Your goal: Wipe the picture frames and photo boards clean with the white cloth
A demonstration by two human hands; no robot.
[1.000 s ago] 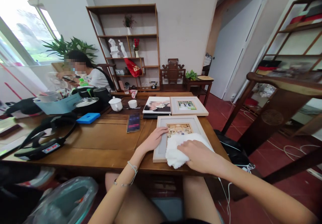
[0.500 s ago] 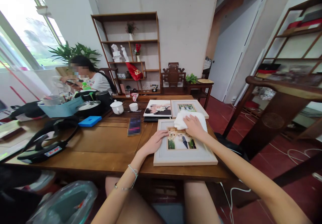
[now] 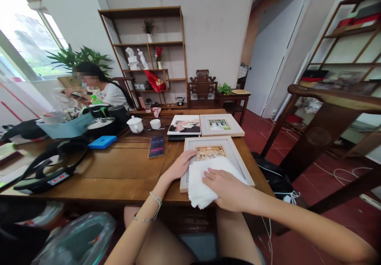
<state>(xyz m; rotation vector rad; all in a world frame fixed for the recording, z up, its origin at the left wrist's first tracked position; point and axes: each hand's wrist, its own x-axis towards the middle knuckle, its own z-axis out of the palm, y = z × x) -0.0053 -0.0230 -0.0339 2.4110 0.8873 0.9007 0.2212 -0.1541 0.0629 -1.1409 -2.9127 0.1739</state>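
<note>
A light wooden picture frame (image 3: 183, 182) lies flat on the table before me, tilted slightly. Most of its photo is hidden beneath a white cloth (image 3: 199, 183). My right hand (image 3: 228, 185) presses on the cloth and holds it; the cloth's lower edge hangs over the frame's front side. At the frame's left edge rests my left hand (image 3: 180, 164), fingers stretched out over the rim. Just behind are a second framed photo (image 3: 219, 124) and a white-edged picture panel (image 3: 184, 125), side by side.
Left of the frame lies a phone (image 3: 156, 146). Farther left are a blue box (image 3: 102, 142), a black headset-like device (image 3: 53, 169), a lidded white cup (image 3: 135, 125) and a small white cup (image 3: 155, 123). A co-worker (image 3: 110, 92) sits beyond. A wooden chair (image 3: 324, 130) stands right.
My right hand has drawn the white cloth from the frame's far right corner toward me, down over the photo to the front edge. My left hand stays at the left rim.
</note>
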